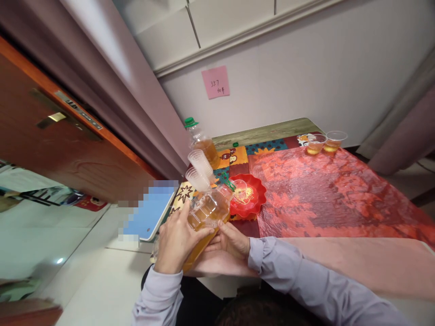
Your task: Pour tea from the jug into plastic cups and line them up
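Both hands are wrapped around a large clear bottle [208, 210] of amber liquid. My left hand [174, 237] grips its near left side, and my right hand [229, 241] supports it from the right. The bottle leans forward, its uncapped neck with a green ring over a clear plastic cup [242, 190]. That cup stands in a red scalloped dish [261, 203]; whether liquid is flowing into it I cannot tell. Just behind the bottle are two stacks of clear cups, one nearer [197, 179] and one farther [200, 162].
A second bottle [207, 151] with a green cap stands at the back left, with a loose green cap [235, 144] nearby. Two cups of pale liquid, one left [315, 146] and one right [333, 142], stand far right. A blue board-like object [154, 210] lies left of the table.
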Tool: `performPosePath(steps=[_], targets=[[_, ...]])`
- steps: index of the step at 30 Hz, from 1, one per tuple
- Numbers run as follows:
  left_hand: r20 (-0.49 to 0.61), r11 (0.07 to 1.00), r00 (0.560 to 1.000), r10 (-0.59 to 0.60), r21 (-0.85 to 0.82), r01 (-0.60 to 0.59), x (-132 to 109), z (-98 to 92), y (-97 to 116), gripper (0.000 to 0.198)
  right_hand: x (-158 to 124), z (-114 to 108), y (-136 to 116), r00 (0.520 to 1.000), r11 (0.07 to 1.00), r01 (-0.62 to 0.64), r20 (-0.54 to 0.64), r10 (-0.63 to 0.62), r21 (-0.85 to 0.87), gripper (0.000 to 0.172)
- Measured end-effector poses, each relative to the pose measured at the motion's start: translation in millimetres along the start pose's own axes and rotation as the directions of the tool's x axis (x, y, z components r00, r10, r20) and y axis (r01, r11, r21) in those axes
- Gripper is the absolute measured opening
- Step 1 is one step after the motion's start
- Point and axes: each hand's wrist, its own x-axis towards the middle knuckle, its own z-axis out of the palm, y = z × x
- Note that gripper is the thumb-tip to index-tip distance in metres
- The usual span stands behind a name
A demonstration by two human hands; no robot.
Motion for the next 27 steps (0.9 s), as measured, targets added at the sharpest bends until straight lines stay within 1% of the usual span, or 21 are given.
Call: performPosePath(steps=[4,8,17,27], targets=[[0.035,1.000,0.999,-0.027,0.011,0.027,0.0,-4.1,4.0,0.101,0.7,-1.6,0.7,1.000,1.000,-0.003,0.005,0.003,-0.009,0.081],[0.047,0.999,0.998,-0.040,0.017,0.039,0.4,-7.3,7.7,0.101,1.1,-2.6,1.2,1.000,1.000,-0.003,-0.002,0.003,-0.010,0.083],[0.020,1.000,1.000,-0.022,0.014,0.022,0.6,-6.3,7.2,0.098,-0.1,-0.4,-1.6,1.000,1.000,0.002,0.007,-0.002,-0.007,0.083],[0.029,1.000,0.999,-0.021,0.009,0.021,0.4,-6.8,6.7,0.098,-1.1,0.4,-2.6,1.000,1.000,0.002,0.000,-0.002,-0.014,0.083]])
